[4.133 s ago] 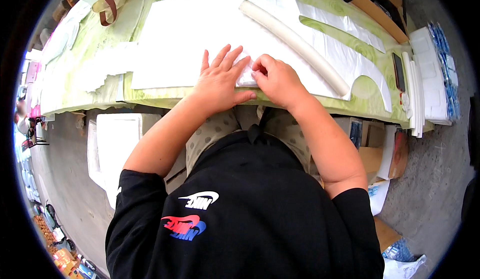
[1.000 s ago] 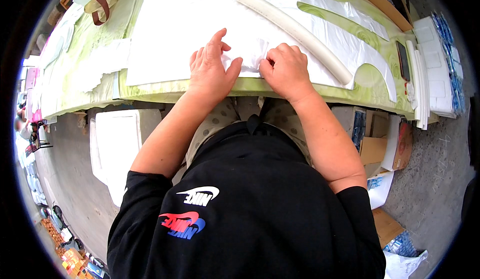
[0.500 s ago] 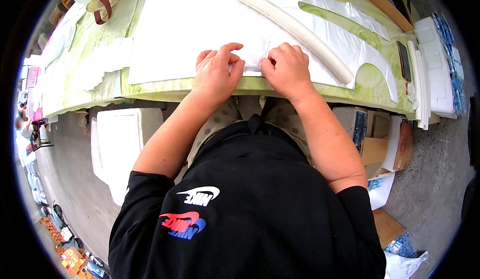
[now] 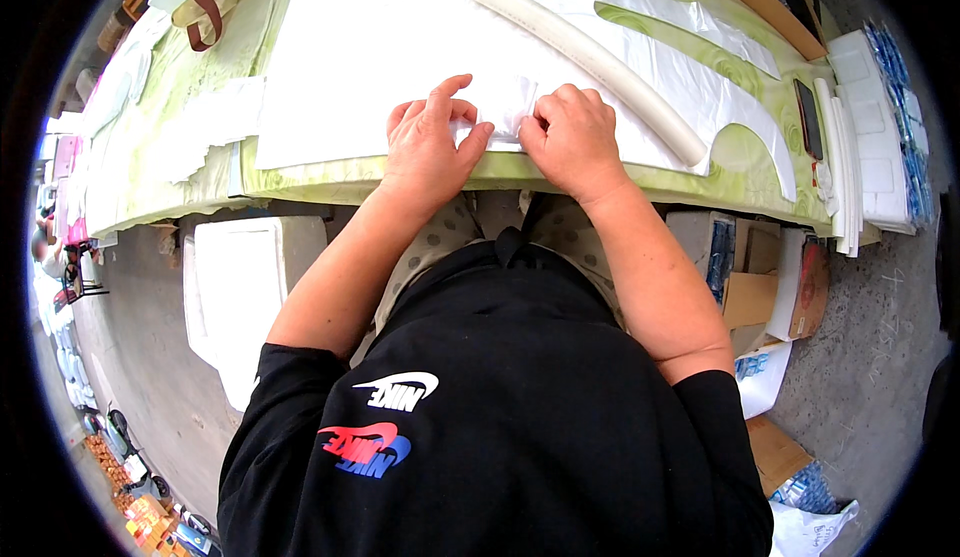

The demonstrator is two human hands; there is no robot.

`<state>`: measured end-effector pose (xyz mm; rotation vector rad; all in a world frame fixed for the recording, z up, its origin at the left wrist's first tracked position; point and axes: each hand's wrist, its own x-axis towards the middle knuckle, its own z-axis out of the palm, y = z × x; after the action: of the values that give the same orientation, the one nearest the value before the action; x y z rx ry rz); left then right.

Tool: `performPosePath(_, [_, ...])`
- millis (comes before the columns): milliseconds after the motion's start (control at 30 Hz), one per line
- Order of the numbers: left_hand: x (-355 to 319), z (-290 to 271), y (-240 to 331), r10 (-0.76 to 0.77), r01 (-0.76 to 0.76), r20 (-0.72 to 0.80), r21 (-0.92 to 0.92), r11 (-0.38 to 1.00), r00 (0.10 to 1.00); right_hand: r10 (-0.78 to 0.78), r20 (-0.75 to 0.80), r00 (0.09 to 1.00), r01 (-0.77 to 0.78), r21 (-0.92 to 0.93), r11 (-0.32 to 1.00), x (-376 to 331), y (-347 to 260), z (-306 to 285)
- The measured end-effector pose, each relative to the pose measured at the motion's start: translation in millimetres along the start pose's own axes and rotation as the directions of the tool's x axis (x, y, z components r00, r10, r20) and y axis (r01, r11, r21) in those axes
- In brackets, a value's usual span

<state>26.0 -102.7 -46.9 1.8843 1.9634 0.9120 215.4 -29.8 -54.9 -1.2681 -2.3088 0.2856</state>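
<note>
A crumpled bit of thin white plastic film (image 4: 508,107) lies between my two hands, close to the table's near edge. My right hand (image 4: 575,142) is closed, with thumb and fingers pinched on the film's right side. My left hand (image 4: 430,147) stays on the left of it, index finger raised and thumb held apart; its other fingers are partly hidden. Both hands are over a large white sheet (image 4: 340,77) spread on the table. Beyond my right hand, a long cream-white tube (image 4: 590,57) lies slantwise on the sheet.
A green patterned cloth (image 4: 330,183) covers the table. A dark phone (image 4: 807,122) lies at the right edge, near a white foam box (image 4: 868,107). An open cardboard box (image 4: 770,2) stands at the far right. White foam boxes (image 4: 245,287) sit below, left of my legs.
My left hand has spread a little, its thumb and index finger now farther apart. The right hand keeps its pinch in nearly the same place.
</note>
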Motion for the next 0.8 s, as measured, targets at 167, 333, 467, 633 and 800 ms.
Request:
performPosePath(167, [5,1,-1,-0.012,0.011,0.040,0.023,1.000,0.999,0.011,0.031,0.999,-0.011,-0.016,1.000,1,-1,-2])
performPosePath(333, [4,3,5,0.032,-0.029,-0.010,0.205,0.978,0.999,0.012,0.025,1.000,-0.012,-0.016,1.000,1,-3,-3])
performPosePath(467, [2,8,-3,0.169,-0.164,0.006,0.273,0.948,0.986,0.013,0.027,1.000,-0.012,-0.025,1.000,0,-2,-1])
performPosePath(633, [7,5,3,0.119,-0.173,0.187,0.305,0.936,0.975,0.032,-0.019,0.999,-0.031,0.041,0.999,-2,-1,0])
performPosePath(800, [8,4,11,0.112,-0.164,0.176,0.319,0.933,0.978,0.048,-0.022,0.999,-0.045,0.140,0.989,-2,-3,-4])
